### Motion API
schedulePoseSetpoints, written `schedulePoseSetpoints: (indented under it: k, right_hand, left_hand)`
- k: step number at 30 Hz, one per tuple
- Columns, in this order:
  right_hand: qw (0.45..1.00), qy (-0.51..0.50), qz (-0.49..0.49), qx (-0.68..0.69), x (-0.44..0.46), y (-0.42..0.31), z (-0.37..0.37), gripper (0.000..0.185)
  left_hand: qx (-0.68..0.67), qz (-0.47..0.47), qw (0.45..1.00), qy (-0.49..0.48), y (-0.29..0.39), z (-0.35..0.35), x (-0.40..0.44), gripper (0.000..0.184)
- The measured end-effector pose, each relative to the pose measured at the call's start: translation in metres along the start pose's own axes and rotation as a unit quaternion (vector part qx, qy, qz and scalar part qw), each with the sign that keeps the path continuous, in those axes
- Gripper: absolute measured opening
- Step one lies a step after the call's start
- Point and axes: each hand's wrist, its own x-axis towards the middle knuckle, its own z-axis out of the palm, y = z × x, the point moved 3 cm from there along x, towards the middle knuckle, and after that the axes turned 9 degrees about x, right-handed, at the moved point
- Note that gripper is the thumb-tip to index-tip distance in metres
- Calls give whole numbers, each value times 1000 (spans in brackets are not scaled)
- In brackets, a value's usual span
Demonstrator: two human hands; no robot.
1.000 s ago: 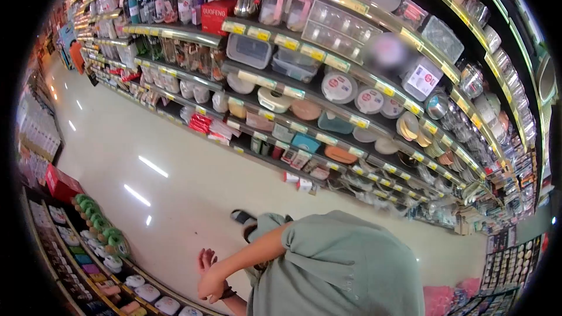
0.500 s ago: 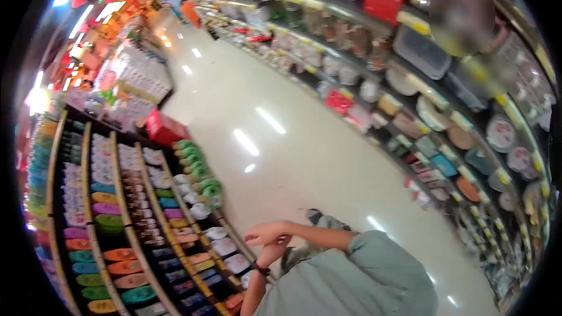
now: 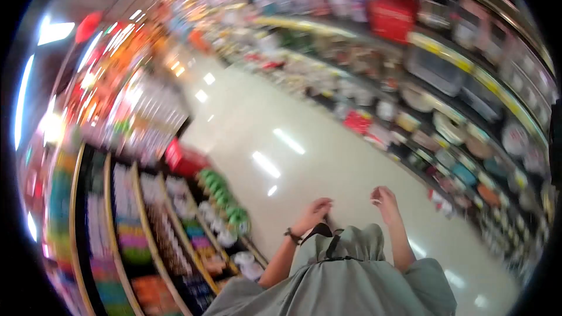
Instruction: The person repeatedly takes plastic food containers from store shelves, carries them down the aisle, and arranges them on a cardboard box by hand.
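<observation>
My left hand [image 3: 312,215], with a dark band at the wrist, hangs over the aisle floor in front of the grey-green garment [image 3: 345,269]. Its fingers are loosely bent, and no object shows in them. To the right is my right hand [image 3: 384,203], held apart from the left, its fingers bent and slightly spread with nothing clear between them. Neither hand touches a shelf. Motion blur softens the finger details.
Stocked shelves [image 3: 328,29] line the right side, with a red box [image 3: 392,17] and clear containers [image 3: 436,70]. Lower shelves of colourful goods [image 3: 134,240] stand at left, near green-topped items [image 3: 216,187] and a red carton [image 3: 184,158]. Shiny floor [image 3: 252,117] runs between.
The view has swung left along the aisle. My hands were together and crossing at the wrists; now they are apart, the right one moved over to the right side.
</observation>
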Motion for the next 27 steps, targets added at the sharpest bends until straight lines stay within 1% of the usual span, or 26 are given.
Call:
schedulePoseSetpoints:
  k: [1,2,3,4,6,8,9,12,13,15,17,19,20,21,23,24,25,26,27]
  right_hand:
    - [997,64,-35,38,-13,-22,-35,17]
    - [990,92,-78,68,-25,-34,-58,17]
    - [980,120,-125,93,-31,-43,-74,16]
    - [967,162,-145,130,-43,-49,-94,15]
    - [941,214,-185,184,-67,-66,-114,14]
    - [926,221,-220,212,-89,-75,-115,14]
    - [921,213,-239,222,-91,-85,-121,15]
    - [918,218,-243,226,-105,-135,-133,14]
    - [911,229,-259,226,-108,-148,-137,14]
    - [899,250,-289,214,-117,-190,-150,14]
    - [886,237,-337,213,-133,-233,-162,17]
    - [867,206,-391,231,-156,-281,-166,20]
    - [854,190,-422,236,-170,-304,-165,22]
    - [841,170,-453,242,-186,-332,-166,25]
    - [814,145,-502,254,-214,-382,-170,35]
    - [796,116,-527,275,-227,-408,-172,38]
    - [776,85,-550,295,-240,-433,-174,40]
    - [757,51,-570,315,-250,-453,-178,42]
    - [744,28,-582,327,-259,-470,-182,44]
  left_hand:
    - [-30,-11,999,10,-2,1,15,28]
    - [9,-16,1000,-5,9,-3,29,28]
    - [-38,-26,999,10,18,2,41,26]
    - [3,-57,998,-3,26,10,56,25]
    - [18,-50,996,-70,30,33,92,27]
    - [50,-27,990,-131,64,60,109,25]
    - [51,-27,986,-157,83,82,123,25]
    - [57,25,971,-232,119,155,169,24]
    - [47,29,965,-257,129,182,185,23]
    - [90,91,945,-301,152,240,219,23]
    - [107,162,920,-339,176,300,235,22]
    - [118,239,888,-374,236,360,241,21]
    - [131,302,867,-373,270,382,235,21]
    - [143,364,843,-369,320,403,219,21]
    - [115,524,782,-318,400,438,194,22]
    - [105,578,756,-289,425,456,191,24]
    - [106,583,761,-264,459,470,180,25]
    - [128,672,707,-176,489,485,172,28]
    - [125,689,695,-163,516,500,168,32]
